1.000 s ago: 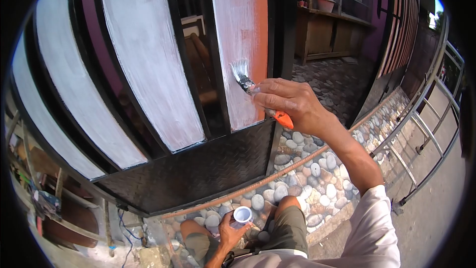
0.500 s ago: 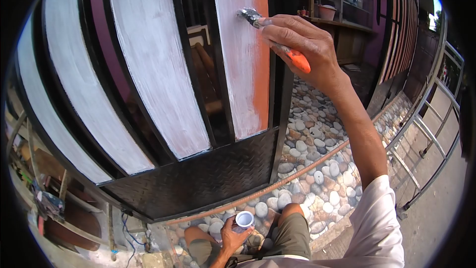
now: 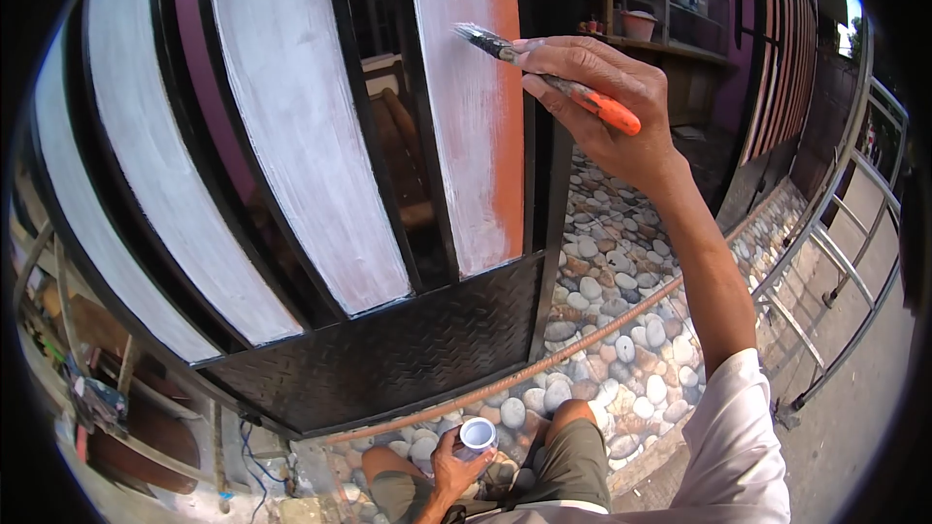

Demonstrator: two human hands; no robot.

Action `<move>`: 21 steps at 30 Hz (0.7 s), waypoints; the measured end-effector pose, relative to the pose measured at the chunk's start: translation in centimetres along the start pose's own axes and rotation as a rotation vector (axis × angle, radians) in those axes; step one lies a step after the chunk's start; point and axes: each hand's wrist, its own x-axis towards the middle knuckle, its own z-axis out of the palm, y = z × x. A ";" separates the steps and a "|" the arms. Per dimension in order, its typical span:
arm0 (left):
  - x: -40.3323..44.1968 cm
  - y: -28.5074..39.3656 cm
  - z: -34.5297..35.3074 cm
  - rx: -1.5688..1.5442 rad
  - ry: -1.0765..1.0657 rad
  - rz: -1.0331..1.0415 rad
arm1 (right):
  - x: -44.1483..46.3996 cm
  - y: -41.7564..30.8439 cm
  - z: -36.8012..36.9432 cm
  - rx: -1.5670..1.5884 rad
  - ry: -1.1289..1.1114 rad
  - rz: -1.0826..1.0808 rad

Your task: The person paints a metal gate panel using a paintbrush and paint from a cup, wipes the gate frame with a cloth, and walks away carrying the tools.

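My right hand (image 3: 607, 102) grips a paintbrush (image 3: 614, 114) with an orange-tipped handle, fingers pinched near its dark ferrule. White paint coats the bristles, which are against or just off the rightmost slat (image 3: 464, 126) of the gate. That slat is mostly streaky white, with a bare orange strip (image 3: 508, 136) along its right side. Low in front of my body, my left hand (image 3: 456, 467) is wrapped round a small cup (image 3: 478, 434) of whitish paint. Other slats (image 3: 291, 116) to the left look white all over, set between black bars.
A black textured panel (image 3: 388, 349) forms the gate's lower part. Pebbled ground (image 3: 621, 272) lies below and to the right. A metal frame (image 3: 835, 252) stands at the far right. Behind the gate, a pink pot (image 3: 638, 27) sits on a shelf. A dark cable (image 3: 257, 461) runs at lower left.
The brush has shifted slightly left across the slat, and its handle now lies further right and flatter. My left hand and the cup have barely moved.
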 end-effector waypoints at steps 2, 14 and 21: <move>-0.2 0.0 0.0 -0.004 0.003 -0.019 | -0.8 -0.2 1.0 -0.034 0.007 -0.015; -0.7 0.5 -0.1 0.005 0.023 0.016 | -12.7 -8.6 5.2 0.072 -0.399 0.070; -1.1 0.3 -0.1 0.044 -0.022 -0.028 | -11.5 -7.1 4.3 0.329 -0.456 0.254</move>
